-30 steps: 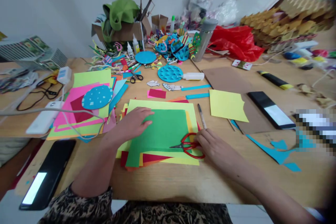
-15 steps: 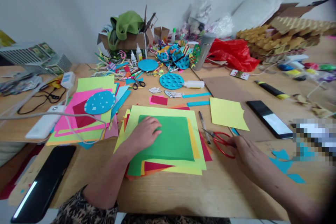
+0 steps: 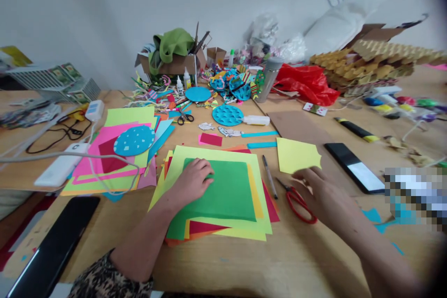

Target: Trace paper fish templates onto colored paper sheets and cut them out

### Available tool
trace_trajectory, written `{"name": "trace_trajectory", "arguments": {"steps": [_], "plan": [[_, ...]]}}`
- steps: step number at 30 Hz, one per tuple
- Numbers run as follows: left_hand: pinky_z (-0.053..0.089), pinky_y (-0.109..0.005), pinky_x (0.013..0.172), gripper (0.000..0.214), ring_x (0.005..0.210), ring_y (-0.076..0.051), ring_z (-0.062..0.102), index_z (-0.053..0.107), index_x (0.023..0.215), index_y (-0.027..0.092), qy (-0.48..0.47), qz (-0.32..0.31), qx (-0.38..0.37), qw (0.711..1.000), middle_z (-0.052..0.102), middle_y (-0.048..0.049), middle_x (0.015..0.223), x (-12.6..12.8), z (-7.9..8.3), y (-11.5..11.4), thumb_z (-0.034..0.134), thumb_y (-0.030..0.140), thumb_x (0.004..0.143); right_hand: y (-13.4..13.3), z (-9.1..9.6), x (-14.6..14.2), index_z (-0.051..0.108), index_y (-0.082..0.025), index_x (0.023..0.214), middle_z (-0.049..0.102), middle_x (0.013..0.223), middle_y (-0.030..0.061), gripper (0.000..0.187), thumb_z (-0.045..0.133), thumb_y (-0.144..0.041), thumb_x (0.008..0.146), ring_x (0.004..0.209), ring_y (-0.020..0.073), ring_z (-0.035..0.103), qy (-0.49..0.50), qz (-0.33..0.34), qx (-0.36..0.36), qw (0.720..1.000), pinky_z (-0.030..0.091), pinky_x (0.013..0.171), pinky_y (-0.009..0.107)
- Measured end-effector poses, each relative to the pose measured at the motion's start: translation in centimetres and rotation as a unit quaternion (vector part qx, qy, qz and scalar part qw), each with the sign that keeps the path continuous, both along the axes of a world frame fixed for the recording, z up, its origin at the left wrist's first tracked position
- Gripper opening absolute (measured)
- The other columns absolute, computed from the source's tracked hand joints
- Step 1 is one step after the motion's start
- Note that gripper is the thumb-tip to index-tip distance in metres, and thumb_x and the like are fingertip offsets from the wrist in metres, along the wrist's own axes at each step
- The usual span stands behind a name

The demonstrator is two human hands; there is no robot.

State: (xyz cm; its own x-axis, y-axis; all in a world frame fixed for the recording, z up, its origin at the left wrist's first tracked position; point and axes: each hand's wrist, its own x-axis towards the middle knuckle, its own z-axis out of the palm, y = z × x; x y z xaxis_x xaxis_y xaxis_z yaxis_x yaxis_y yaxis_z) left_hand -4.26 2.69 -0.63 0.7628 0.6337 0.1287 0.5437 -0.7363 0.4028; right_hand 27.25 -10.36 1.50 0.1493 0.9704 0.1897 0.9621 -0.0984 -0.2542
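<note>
My left hand (image 3: 193,180) lies flat, fingers apart, on a green sheet (image 3: 230,193) that tops a stack of coloured paper (image 3: 260,228). Stretched forward, my right hand (image 3: 323,198) touches the near edge of a pale yellow sheet (image 3: 296,152) with its fingertips; I see no grip on it. Just left of that hand, red-handled scissors (image 3: 296,204) lie loose on the wooden table (image 3: 244,260). A pen (image 3: 269,176) rests between the stack and the scissors.
A second paper pile with a blue dotted disc (image 3: 134,140) sits at the left, beside cables and a white power bank (image 3: 59,170). Phones lie at the right (image 3: 352,167) and near left (image 3: 52,247). Craft clutter, a glue bottle (image 3: 256,120), black scissors (image 3: 185,118) and a red bag (image 3: 307,83) fill the back.
My right hand slid the red scissors off the paper stack to the right, let them go, and moved on to the yellow sheet. My left hand stayed on the green sheet.
</note>
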Motion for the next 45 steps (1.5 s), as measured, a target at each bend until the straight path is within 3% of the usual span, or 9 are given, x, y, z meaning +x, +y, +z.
{"name": "trace_trajectory", "arguments": {"steps": [4, 6, 10, 18, 27, 34, 39, 42, 45], "plan": [[0.044, -0.038, 0.091, 0.009, 0.103, -0.023, 0.051, 0.063, 0.095, 0.018, 0.0, 0.005, -0.003, 1.0, 0.059, -0.0067, 0.102, 0.0, 0.1, 0.0, 0.056, 0.019, 0.088, 8.0, 2.4, -2.9, 0.063, -0.02, 0.088, 0.066, 0.094, 0.0099, 0.02, 0.045, -0.027, 0.09, 0.091, 0.0225, 0.06, 0.03, 0.131, -0.007, 0.991, 0.047, 0.079, 0.033], [0.044, -0.039, 0.091, 0.009, 0.102, -0.024, 0.051, 0.062, 0.095, 0.019, 0.002, 0.005, 0.0, 1.0, 0.058, -0.0065, 0.102, 0.0, 0.1, -0.1, 0.057, 0.019, 0.087, 12.3, 2.2, -3.9, 0.064, -0.018, 0.096, 0.067, 0.101, 0.0084, 0.017, 0.049, -0.022, 0.089, 0.097, 0.0193, 0.06, -0.008, 0.12, -0.093, 0.988, 0.044, 0.085, 0.028], [0.044, -0.038, 0.091, 0.01, 0.103, -0.023, 0.051, 0.062, 0.095, 0.019, 0.006, 0.004, 0.002, 1.0, 0.058, -0.0063, 0.103, 0.0, 0.0, -0.1, 0.058, 0.017, 0.086, 18.9, 0.4, -4.5, 0.064, -0.016, 0.107, 0.065, 0.111, 0.0126, 0.024, 0.057, -0.024, 0.086, 0.105, 0.0227, 0.058, -0.049, 0.072, -0.123, 0.989, 0.041, 0.087, 0.029], [0.042, -0.038, 0.094, 0.01, 0.106, -0.023, 0.05, 0.061, 0.095, 0.019, 0.016, 0.014, -0.009, 1.0, 0.058, -0.0068, 0.106, 0.1, 0.1, -0.2, 0.058, 0.017, 0.086, 23.4, -1.1, -4.1, 0.069, -0.012, 0.093, 0.063, 0.109, 0.0196, 0.03, 0.066, -0.04, 0.08, 0.108, 0.0307, 0.054, -0.089, 0.045, -0.185, 0.978, 0.04, 0.087, 0.034], [0.043, -0.038, 0.092, 0.009, 0.105, -0.023, 0.049, 0.061, 0.095, 0.018, 0.015, 0.01, -0.006, 1.0, 0.057, -0.0064, 0.104, 0.0, -0.1, -0.2, 0.059, 0.017, 0.087, 23.2, -1.0, -3.8, 0.064, -0.017, 0.101, 0.069, 0.101, 0.0111, 0.026, 0.065, -0.031, 0.08, 0.091, 0.0245, 0.062, -0.042, 0.006, -0.152, 0.988, 0.04, 0.069, 0.028], [0.043, -0.038, 0.091, 0.01, 0.105, -0.023, 0.049, 0.061, 0.096, 0.017, 0.011, 0.008, -0.002, 1.0, 0.058, -0.0075, 0.105, 0.0, -0.3, -0.2, 0.059, 0.017, 0.086, 21.4, 2.1, -3.8, 0.063, -0.014, 0.107, 0.068, 0.105, 0.0126, 0.025, 0.047, -0.015, 0.087, 0.09, 0.0218, 0.062, -0.007, -0.004, -0.03, 1.0, 0.039, 0.069, 0.027], [0.043, -0.039, 0.091, 0.009, 0.102, -0.023, 0.052, 0.064, 0.093, 0.018, -0.042, 0.001, -0.016, 0.999, 0.06, -0.0074, 0.101, -0.2, -0.4, 0.0, 0.058, 0.017, 0.087, 16.7, 3.7, -4.3, 0.066, -0.014, 0.097, 0.067, 0.096, 0.0119, 0.022, 0.047, -0.013, 0.085, 0.08, 0.0211, 0.061, 0.086, 0.017, 0.091, 0.992, 0.042, 0.067, 0.029], [0.045, -0.035, 0.088, 0.014, 0.098, -0.021, 0.055, 0.065, 0.098, 0.018, -0.164, 0.033, -0.041, 0.985, 0.061, -0.0073, 0.101, -0.1, 0.3, -0.1, 0.058, 0.023, 0.087, 12.4, 3.2, -6.1, 0.067, -0.016, 0.089, 0.068, 0.082, 0.006, 0.015, 0.052, -0.016, 0.084, 0.072, 0.0178, 0.062, 0.238, 0.128, 0.044, 0.962, 0.045, 0.066, 0.028], [0.046, -0.027, 0.067, 0.025, 0.079, -0.016, 0.057, 0.067, 0.101, 0.019, -0.226, 0.058, -0.122, 0.965, 0.062, -0.0046, 0.09, 0.3, 1.2, -0.7, 0.068, 0.031, 0.08, 8.3, 2.2, -8.9, 0.068, -0.018, 0.089, 0.067, 0.082, 0.0051, 0.015, 0.054, -0.02, 0.085, 0.075, 0.0169, 0.062, 0.3, 0.206, 0.021, 0.931, 0.047, 0.069, 0.028]]}}
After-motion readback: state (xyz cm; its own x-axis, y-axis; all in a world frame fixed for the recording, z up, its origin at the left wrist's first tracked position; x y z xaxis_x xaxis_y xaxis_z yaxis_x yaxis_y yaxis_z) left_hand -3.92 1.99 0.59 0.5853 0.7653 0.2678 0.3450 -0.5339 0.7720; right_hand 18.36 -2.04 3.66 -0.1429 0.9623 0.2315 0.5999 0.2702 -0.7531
